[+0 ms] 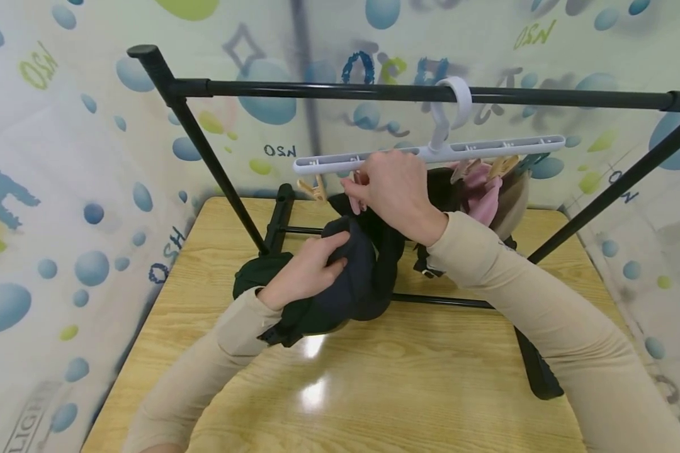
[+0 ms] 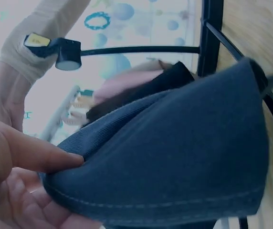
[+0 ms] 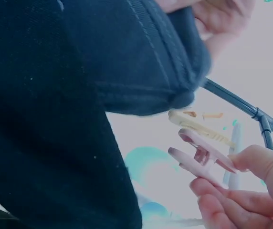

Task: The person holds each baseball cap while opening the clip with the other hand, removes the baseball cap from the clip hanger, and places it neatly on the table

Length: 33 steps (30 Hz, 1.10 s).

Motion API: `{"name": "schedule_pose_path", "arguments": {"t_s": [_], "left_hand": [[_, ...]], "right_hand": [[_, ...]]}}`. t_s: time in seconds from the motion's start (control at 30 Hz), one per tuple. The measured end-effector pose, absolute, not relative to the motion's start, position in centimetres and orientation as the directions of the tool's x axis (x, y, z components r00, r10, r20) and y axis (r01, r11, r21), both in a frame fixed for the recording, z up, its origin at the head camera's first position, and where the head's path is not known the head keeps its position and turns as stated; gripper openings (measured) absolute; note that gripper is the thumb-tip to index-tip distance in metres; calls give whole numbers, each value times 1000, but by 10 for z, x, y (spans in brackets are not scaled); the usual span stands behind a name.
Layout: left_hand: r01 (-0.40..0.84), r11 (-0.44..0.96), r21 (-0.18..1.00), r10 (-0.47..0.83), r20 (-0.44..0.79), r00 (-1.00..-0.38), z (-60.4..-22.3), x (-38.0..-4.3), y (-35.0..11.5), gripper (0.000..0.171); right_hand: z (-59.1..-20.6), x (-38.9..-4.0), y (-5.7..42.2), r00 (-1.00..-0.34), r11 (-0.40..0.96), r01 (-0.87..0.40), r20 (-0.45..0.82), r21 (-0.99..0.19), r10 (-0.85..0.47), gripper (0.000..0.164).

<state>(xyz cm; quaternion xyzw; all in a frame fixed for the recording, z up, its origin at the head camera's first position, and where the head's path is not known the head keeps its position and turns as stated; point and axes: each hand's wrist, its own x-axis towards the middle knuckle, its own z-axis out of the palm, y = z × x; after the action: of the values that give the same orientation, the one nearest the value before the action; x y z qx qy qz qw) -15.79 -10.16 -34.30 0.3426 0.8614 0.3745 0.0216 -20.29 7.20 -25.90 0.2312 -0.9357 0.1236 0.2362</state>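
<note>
In the head view my left hand point(image 1: 308, 270) pinches the edge of a navy cloth cap point(image 1: 351, 277) between thumb and fingers. The left wrist view shows the cap's stitched edge and the thumb point(image 2: 62, 160) on it. Just below a white hanger point(image 1: 487, 150), my right hand point(image 1: 396, 195) squeezes the ends of a pink clothespin point(image 3: 208, 149), whose jaws stand apart near the cap's edge. Beside that hangs a yellow clothespin point(image 1: 313, 189). Dark green cloth point(image 1: 260, 274) lies against the left forearm.
A black rack point(image 1: 328, 91) carries the hanger on its top bar. Pink cloth point(image 1: 484, 198) and a beige piece point(image 1: 515, 195) hang by clips at the hanger's right, beside black cloth point(image 1: 442, 189). Under it all is a wooden table point(image 1: 430, 377), with patterned curtains point(image 1: 90, 189) around.
</note>
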Motion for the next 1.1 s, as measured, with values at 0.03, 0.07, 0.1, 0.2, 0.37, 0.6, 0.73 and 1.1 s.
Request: {"name": "schedule_pose_path", "arguments": {"t_s": [0.03,0.07,0.1,0.2,0.37,0.6,0.73,1.1], "left_hand": [[559,492,668,599,206,-774,-344,-158,-105,9],[544,500,674,593,191,-782,-345,-158,-108,8],[526,509,681,584,176,-792,-346,-158,-112,11],[482,527,700,561,140,-816,-348,-159,-123,23],[400,481,780,514,118,-849,-350,-161,-139,27],[320,372,871,464,124,-877,-355,-163,-153,27],[280,280,918,450,132,-883,-355,-164,-158,32],[42,183,982,454,-46,-890,-366,-157,-174,32]], "right_hand": [[-259,-203,72,-781,862,-492,500,-124,-374,41],[-258,-203,72,-781,861,-493,500,-126,-374,41],[-258,-203,71,-781,860,-494,499,-127,-375,41],[-256,-203,71,-785,864,-488,495,-122,-373,41],[-257,-205,71,-766,858,-503,513,-102,-388,43],[-260,-206,70,-729,838,-536,555,-98,-401,44],[-261,-206,68,-721,845,-529,566,-79,-399,45],[-261,-203,63,-712,857,-513,584,-53,-390,45]]}}
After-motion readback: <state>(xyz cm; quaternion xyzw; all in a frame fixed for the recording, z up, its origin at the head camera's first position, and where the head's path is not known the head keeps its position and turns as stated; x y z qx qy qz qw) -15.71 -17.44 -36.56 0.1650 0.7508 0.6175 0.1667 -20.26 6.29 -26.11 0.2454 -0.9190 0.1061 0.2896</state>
